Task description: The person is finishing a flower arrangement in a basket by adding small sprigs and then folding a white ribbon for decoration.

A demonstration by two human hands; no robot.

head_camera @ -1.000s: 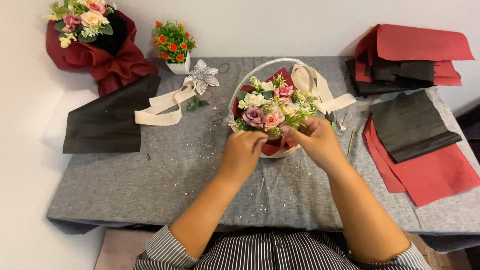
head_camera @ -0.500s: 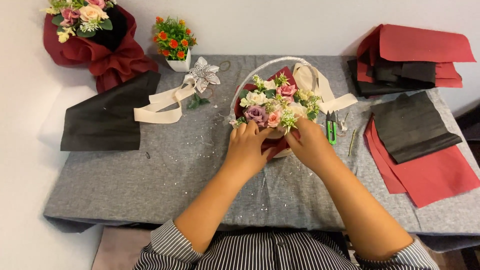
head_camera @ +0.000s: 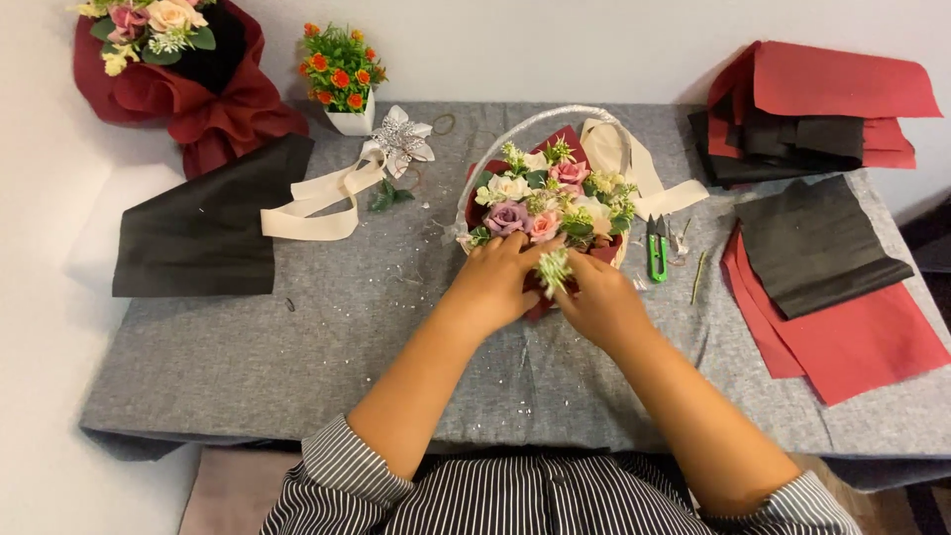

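- Fig.: head view, looking down on a grey cloth-covered table; person seated at near edge, striped sleeves at bottom.
- Flower basket: white, w/ arched handle, stands at table centre, slightly toward far edge. Lined w/ dark red paper; filled w/ mixed blooms (cream, pink, one purple) + green sprigs.
- Left hand: rests against basket's near side, fingers curled onto the rim/flowers just below the purple bloom. Touching; whether it actually pinches a stem – cannot tell, fingertips hidden among blooms.
- Right hand: just beside left hand, at basket's near-right. Thumb and fingers closed on a small pale green sprig, held at the front of the arrangement, betw. the two hands.
- Green-handled snips: lie on table just right of basket, not touched. A thin green stem piece lies near them, farther right.
- Cream ribbon: looped length left of basket, running to a silver bow nr far edge; another cream ribbon piece sits behind basket on its right.
- Black wrap sheet: flat at left edge.
- Small white pot of orange flowers: far edge, left of centre.
- Red-wrapped bouquet: far-left corner, partly off table.
- Folded red + black sheets: far-right corner.
- Black sheet on red sheets: right edge, well apart from hands.
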